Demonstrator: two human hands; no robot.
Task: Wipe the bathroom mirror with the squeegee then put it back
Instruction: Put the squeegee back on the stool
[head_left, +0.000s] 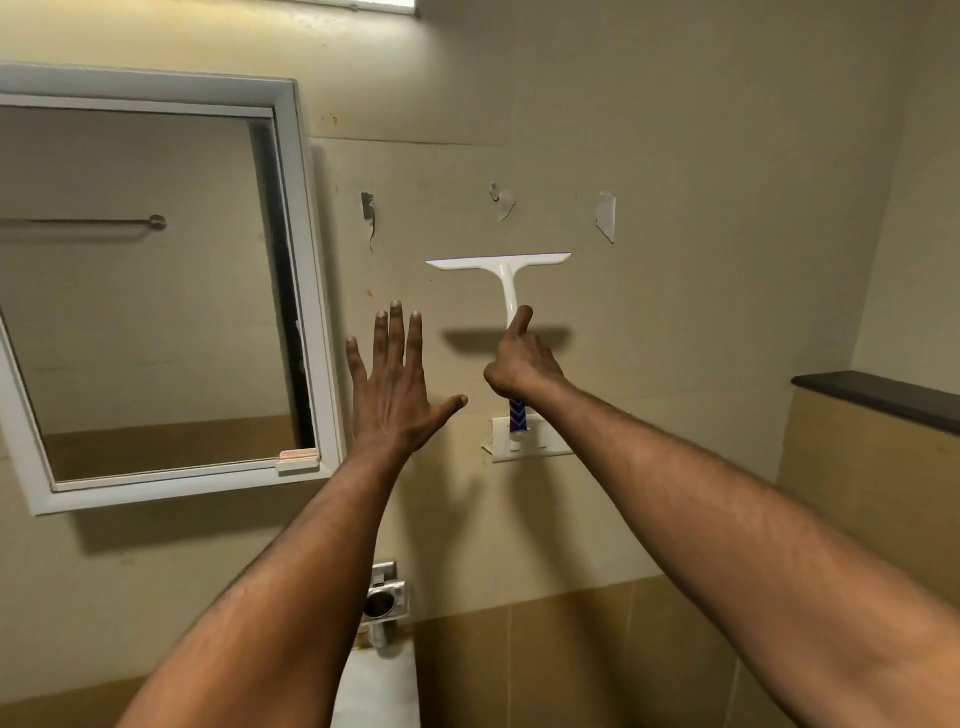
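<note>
Against wall (675, 208): squeegee (501, 265) in right hand (522, 364).

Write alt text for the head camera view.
The right hand grips a white squeegee by its handle, blade up against a beige bathroom wall, above a white wall holder. The left hand is spread open beside it; a white-framed mirror hangs further left.

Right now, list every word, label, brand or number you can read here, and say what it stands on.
No readable text anywhere.
Squeegee: the blue part of the handle, below the right hand, bears only a white chevron pattern, no letters.
Switch plate: no marking legible.
Mirror frame: plain; the small tag at its lower right corner is too blurred to read.
Left hand: open, holds nothing.
</note>
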